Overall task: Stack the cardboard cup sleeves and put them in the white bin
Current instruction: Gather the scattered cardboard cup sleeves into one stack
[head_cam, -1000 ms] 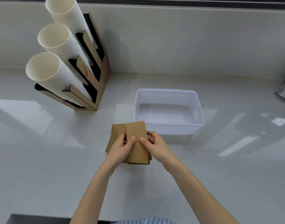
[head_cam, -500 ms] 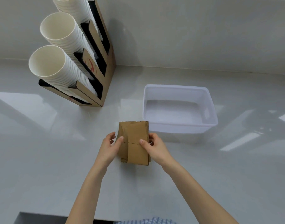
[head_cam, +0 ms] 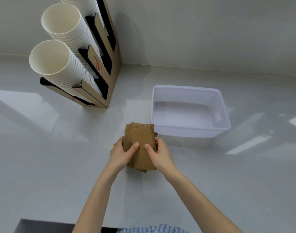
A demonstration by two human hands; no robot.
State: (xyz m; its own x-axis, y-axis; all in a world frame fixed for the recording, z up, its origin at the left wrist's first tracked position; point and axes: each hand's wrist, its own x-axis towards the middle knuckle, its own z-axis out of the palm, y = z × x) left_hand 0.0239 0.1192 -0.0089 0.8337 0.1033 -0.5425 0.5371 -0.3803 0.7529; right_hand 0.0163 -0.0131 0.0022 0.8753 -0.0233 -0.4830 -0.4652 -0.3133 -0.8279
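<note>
A pile of flat brown cardboard cup sleeves (head_cam: 140, 135) rests on the pale counter, just left of the white bin's near corner. My left hand (head_cam: 122, 153) grips the pile's left edge, thumb pressed on the top sleeve. My right hand (head_cam: 158, 153) grips the right edge the same way, so both thumbs nearly meet on top. The sleeves are roughly squared, with a few edges sticking out at the far and near ends. The white bin (head_cam: 191, 132) stands empty to the right of the pile.
A cardboard cup dispenser (head_cam: 100, 71) holding tilted stacks of white paper cups (head_cam: 60, 68) stands at the back left against the wall. The counter's near edge (head_cam: 60, 224) runs below my forearms.
My left hand, which had come off the pile's side, has closed on its left edge again. The sleeves are squeezed into a tighter stack between both hands.
</note>
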